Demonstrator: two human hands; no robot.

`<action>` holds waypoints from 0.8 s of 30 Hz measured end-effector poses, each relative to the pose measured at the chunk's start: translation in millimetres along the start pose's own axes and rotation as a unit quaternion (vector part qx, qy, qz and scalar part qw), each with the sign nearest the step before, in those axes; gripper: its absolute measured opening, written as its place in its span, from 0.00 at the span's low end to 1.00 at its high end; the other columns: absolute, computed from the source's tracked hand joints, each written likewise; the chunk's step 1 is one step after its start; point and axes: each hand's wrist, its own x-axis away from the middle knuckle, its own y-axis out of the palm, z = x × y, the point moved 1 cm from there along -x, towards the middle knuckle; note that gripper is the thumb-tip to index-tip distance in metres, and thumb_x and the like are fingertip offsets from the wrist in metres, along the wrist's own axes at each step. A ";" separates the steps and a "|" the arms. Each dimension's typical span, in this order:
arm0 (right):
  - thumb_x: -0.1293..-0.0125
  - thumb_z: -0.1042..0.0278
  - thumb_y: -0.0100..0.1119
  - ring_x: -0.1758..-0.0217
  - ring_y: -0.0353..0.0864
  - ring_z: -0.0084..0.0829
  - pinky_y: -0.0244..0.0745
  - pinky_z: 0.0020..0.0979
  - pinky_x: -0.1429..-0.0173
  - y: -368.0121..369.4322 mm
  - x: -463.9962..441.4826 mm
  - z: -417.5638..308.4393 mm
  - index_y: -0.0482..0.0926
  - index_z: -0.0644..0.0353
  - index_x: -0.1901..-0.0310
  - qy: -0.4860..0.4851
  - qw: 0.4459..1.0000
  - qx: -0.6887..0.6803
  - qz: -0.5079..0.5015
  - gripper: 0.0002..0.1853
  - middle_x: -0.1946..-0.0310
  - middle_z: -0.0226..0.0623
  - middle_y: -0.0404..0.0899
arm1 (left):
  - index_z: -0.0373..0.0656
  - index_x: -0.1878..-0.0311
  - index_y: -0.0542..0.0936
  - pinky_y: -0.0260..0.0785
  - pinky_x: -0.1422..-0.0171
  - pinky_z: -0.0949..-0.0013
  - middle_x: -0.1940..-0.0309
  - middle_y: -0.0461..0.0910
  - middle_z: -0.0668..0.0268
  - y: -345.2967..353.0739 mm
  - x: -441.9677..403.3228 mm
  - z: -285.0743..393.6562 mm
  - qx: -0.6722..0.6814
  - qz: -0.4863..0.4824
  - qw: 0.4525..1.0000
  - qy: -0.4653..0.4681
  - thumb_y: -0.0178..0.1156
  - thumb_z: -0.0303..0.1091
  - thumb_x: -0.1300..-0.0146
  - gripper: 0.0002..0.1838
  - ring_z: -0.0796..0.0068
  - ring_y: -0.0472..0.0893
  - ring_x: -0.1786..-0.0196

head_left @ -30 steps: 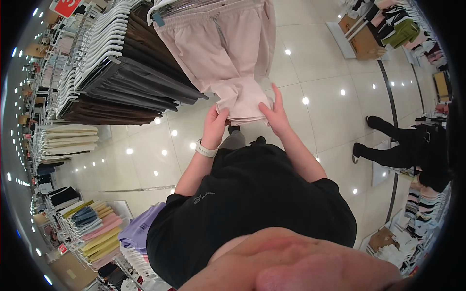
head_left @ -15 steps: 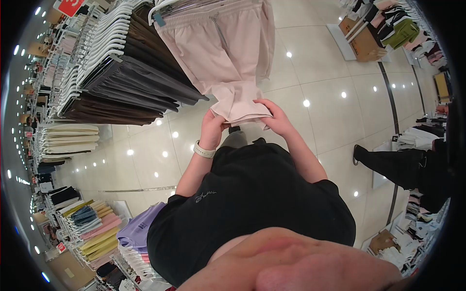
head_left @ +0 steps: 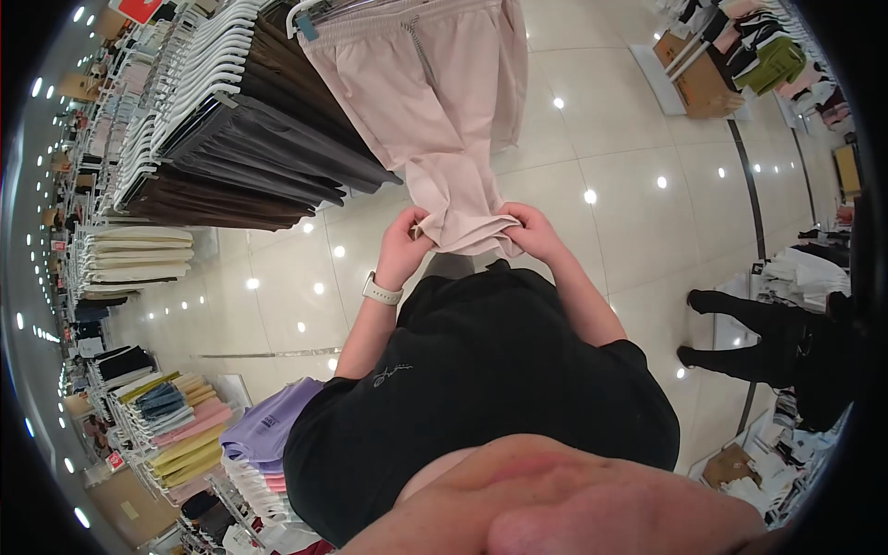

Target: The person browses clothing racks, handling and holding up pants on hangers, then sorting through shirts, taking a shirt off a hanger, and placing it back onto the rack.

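Pale pink drawstring pants (head_left: 435,102) hang by the waist at the front of a rack, their lower legs drawn toward my body. My left hand (head_left: 403,242), with a white watch (head_left: 381,289) on the wrist, is closed on the left side of the hem. On the hem's other side, my right hand (head_left: 535,233) pinches the cloth, thumb on top. Between the hands the fabric is bunched and creased. Some of my fingertips are hidden under the cloth.
Dark grey pants (head_left: 277,148) and brown pants (head_left: 222,196) hang left of the pink pair. Folded-looking cream garments (head_left: 139,254) hang lower left. A purple garment (head_left: 270,424) is near my left elbow. Another person in dark trousers (head_left: 754,338) stands at right by a clothing display.
Both hands have drawn the hem slightly lower and closer to my body, and its edge has shifted in the fingers. At right, the other person's second leg has come into view.
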 end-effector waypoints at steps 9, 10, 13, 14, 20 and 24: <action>0.30 0.71 0.62 0.53 0.80 0.20 0.76 0.28 0.46 -2.6 6.0 4.8 0.83 0.60 0.53 -0.035 0.995 0.000 0.091 0.07 0.59 0.29 0.83 | 0.37 0.35 0.77 0.82 0.39 0.57 0.43 0.83 0.55 -4.3 15.6 9.5 0.208 0.072 0.970 -0.102 0.47 0.39 0.20 0.21 0.61 0.85 0.43; 0.28 0.71 0.60 0.55 0.78 0.19 0.75 0.26 0.49 0.2 4.3 7.9 0.82 0.60 0.54 -0.041 0.996 -0.017 0.081 0.06 0.60 0.28 0.82 | 0.38 0.32 0.75 0.81 0.37 0.54 0.40 0.81 0.54 -2.3 15.0 5.2 0.237 0.059 0.966 -0.084 0.45 0.42 0.19 0.23 0.59 0.83 0.40; 0.24 0.71 0.55 0.57 0.77 0.19 0.75 0.26 0.51 11.3 3.8 14.4 0.78 0.60 0.52 -0.050 0.992 -0.098 0.062 0.05 0.60 0.27 0.80 | 0.42 0.24 0.66 0.73 0.29 0.46 0.29 0.72 0.55 1.9 12.2 -13.2 0.294 0.037 0.953 -0.071 0.42 0.49 0.18 0.29 0.55 0.76 0.30; 0.23 0.71 0.54 0.55 0.80 0.20 0.76 0.27 0.49 14.7 2.3 15.3 0.79 0.61 0.49 -0.048 0.987 -0.143 0.060 0.07 0.57 0.29 0.81 | 0.43 0.21 0.63 0.71 0.27 0.44 0.25 0.68 0.56 2.4 10.0 -19.6 0.308 0.033 0.948 -0.073 0.42 0.52 0.18 0.31 0.54 0.73 0.27; 0.19 0.64 0.52 0.38 0.83 0.33 0.79 0.36 0.34 18.0 7.3 -7.6 0.74 0.67 0.34 0.047 0.924 -0.378 0.026 0.19 0.39 0.43 0.81 | 0.46 0.16 0.53 0.66 0.26 0.47 0.18 0.56 0.60 20.3 4.9 -7.3 0.185 -0.130 0.971 -0.078 0.52 0.55 0.22 0.40 0.55 0.68 0.24; 0.19 0.64 0.52 0.37 0.82 0.32 0.79 0.36 0.34 18.5 6.7 -6.2 0.73 0.67 0.34 0.021 0.929 -0.368 0.039 0.20 0.39 0.42 0.81 | 0.44 0.33 0.77 0.70 0.47 0.73 0.51 0.80 0.68 35.7 -3.9 -26.2 -0.005 -0.162 0.977 -0.140 0.66 0.45 0.32 0.27 0.80 0.75 0.53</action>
